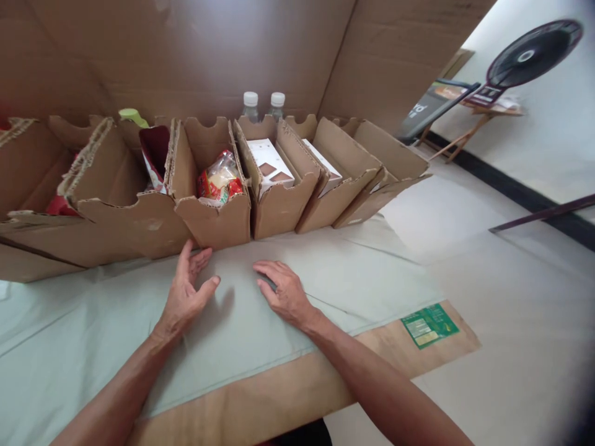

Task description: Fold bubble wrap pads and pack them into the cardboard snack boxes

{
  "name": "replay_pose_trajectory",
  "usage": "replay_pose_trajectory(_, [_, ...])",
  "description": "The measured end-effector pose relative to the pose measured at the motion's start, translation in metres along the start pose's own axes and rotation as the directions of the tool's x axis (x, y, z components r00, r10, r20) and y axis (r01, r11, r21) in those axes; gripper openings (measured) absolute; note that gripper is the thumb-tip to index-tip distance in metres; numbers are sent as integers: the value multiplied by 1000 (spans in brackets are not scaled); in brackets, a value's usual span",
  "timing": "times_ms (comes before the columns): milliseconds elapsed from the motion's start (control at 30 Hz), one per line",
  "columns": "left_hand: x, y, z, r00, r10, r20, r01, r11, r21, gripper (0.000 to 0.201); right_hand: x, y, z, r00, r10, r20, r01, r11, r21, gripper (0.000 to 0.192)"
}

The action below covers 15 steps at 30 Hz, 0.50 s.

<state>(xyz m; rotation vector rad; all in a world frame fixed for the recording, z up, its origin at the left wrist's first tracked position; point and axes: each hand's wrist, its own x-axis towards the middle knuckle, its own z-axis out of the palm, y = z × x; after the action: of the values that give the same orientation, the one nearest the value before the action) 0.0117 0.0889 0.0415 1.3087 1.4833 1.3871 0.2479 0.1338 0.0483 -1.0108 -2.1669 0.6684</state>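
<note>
My left hand (186,291) rests on its edge on the pale green cloth (83,347), fingers apart, holding nothing, its fingertips close to the front of a cardboard bin (218,224). That bin holds a clear packet with red and yellow contents (219,179). My right hand (283,291) lies palm down on the cloth a little to the right, fingers spread, empty. Just behind it stands a bin holding a white box with cut-outs (269,162).
A row of open cardboard bins runs along the back against a tall cardboard wall (195,56). Two clear bottles with white caps (263,106) stand behind the bins. A green cap (132,116) shows at left. A fan (530,56) stands at right. A green label (428,324) lies on the cardboard edge.
</note>
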Motion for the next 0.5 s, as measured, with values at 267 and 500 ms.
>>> replay_pose_trajectory(267, [10, -7, -9, 978, -2, 209, -45, 974, 220, 95, 0, 1, 2, 1000, -14, 3, 14, 999, -32, 24])
replay_pose_trajectory(500, [-26, 0, 6, 875, 141, 464, -408, 731, 547, 58, 1, 1, 2, 999, -25, -26, 24, 999, -27, 21])
